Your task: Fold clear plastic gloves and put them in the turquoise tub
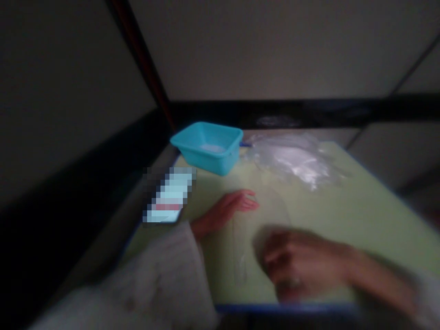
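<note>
My left hand (240,201) is over the middle of the table, its fingers stretched out to the right and nothing visibly gripped. Under and beside it lies what looks like a clear plastic bag (240,256), flat on the tabletop, its edges faint. My right hand (299,263) is nearer the front edge, right of the clear plastic. It is smeared by motion and its fingers look bent inward. Whether it holds anything cannot be made out.
A turquoise plastic basin (222,160) stands at the table's back left, something pale inside. Crumpled clear plastic bags (299,160) are heaped at the back right. A phone-like bright screen (172,195), pixelated, rests at the left edge. The pale yellow-green table (360,206) has a blue rim. Walls rise behind.
</note>
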A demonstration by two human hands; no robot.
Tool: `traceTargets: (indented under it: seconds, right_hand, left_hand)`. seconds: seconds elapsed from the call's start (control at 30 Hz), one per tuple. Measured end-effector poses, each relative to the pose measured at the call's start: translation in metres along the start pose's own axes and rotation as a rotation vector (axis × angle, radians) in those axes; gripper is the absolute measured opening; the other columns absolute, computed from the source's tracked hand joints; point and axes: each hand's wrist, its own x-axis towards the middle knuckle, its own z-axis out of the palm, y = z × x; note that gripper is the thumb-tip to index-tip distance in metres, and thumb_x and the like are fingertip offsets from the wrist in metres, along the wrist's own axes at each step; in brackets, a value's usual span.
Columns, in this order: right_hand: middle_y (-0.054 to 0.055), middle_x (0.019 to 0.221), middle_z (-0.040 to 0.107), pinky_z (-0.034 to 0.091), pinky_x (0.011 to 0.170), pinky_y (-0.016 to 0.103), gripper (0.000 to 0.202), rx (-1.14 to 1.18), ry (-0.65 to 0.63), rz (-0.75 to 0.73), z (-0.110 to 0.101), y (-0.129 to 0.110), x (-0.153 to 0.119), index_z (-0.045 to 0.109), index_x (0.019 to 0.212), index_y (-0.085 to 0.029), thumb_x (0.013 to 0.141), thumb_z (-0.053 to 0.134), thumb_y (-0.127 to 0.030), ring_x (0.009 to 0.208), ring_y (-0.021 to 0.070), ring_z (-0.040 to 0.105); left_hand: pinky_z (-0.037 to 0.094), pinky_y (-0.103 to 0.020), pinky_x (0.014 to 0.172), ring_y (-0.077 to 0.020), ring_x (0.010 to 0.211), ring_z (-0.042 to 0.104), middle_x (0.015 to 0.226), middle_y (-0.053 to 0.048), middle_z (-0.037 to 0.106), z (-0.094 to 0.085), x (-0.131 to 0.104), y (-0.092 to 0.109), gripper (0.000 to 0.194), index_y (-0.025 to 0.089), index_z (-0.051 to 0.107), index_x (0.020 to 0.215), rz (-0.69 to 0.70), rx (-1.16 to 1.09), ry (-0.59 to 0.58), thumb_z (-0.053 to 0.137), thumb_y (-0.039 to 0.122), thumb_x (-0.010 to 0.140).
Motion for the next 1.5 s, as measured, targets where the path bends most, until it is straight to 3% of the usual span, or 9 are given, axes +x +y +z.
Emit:
traceTargets:
  seconds: [0.33, 0.5, 0.8, 1.2, 1.5]
  right_hand:
    - [0.002, 0.072, 0.061, 0.035, 0.076, 0.033, 0.015, -0.240, -0.041, 0.009, 0.000, -0.010, 0.000, 0.060, 0.071, -0.018, 0.084, 0.054, -0.022, 0.070, 0.0161, 0.050]
    - [0.002, 0.073, 0.062, 0.036, 0.078, 0.033, 0.017, -0.206, -0.045, 0.013, 0.001, -0.010, 0.000, 0.059, 0.070, -0.018, 0.086, 0.052, -0.021, 0.072, 0.0163, 0.052]
    - [0.000, 0.071, 0.061, 0.039, 0.079, 0.031, 0.012, -0.111, -0.021, 0.065, -0.005, -0.005, -0.003, 0.059, 0.069, -0.019, 0.080, 0.054, -0.019, 0.072, 0.0145, 0.053]
    - [0.002, 0.073, 0.062, 0.039, 0.077, 0.034, 0.015, -0.204, -0.070, 0.062, -0.001, -0.013, -0.001, 0.062, 0.073, -0.017, 0.084, 0.052, -0.021, 0.071, 0.0168, 0.052]
    - [0.001, 0.071, 0.059, 0.042, 0.073, 0.027, 0.013, 0.027, -0.015, 0.123, -0.008, -0.003, -0.004, 0.059, 0.071, -0.018, 0.075, 0.051, -0.009, 0.070, 0.0143, 0.052]
  left_hand:
    - [0.047, -0.040, 0.092, -0.0259, 0.098, 0.065, 0.100, -0.011, 0.071, 0.001, 0.001, 0.006, 0.040, 0.013, 0.058, 0.107, -0.031, 0.026, 0.017, 0.041, 0.046, 0.092]
    - [0.047, -0.040, 0.092, -0.0255, 0.100, 0.064, 0.100, -0.011, 0.070, 0.002, 0.000, 0.008, 0.039, 0.012, 0.057, 0.107, -0.038, 0.033, 0.002, 0.037, 0.042, 0.094]
    - [0.044, -0.043, 0.096, -0.0243, 0.101, 0.064, 0.104, -0.013, 0.069, -0.002, 0.002, 0.001, 0.044, 0.013, 0.058, 0.108, -0.031, -0.002, -0.022, 0.041, 0.050, 0.090]
    - [0.046, -0.041, 0.093, -0.0238, 0.098, 0.065, 0.101, -0.012, 0.070, -0.001, 0.003, 0.004, 0.048, 0.014, 0.060, 0.104, -0.031, -0.024, -0.009, 0.045, 0.056, 0.087]
    - [0.045, -0.040, 0.094, -0.0234, 0.099, 0.065, 0.102, -0.012, 0.070, -0.002, 0.002, 0.004, 0.045, 0.014, 0.061, 0.105, -0.016, -0.017, -0.020, 0.046, 0.054, 0.088]
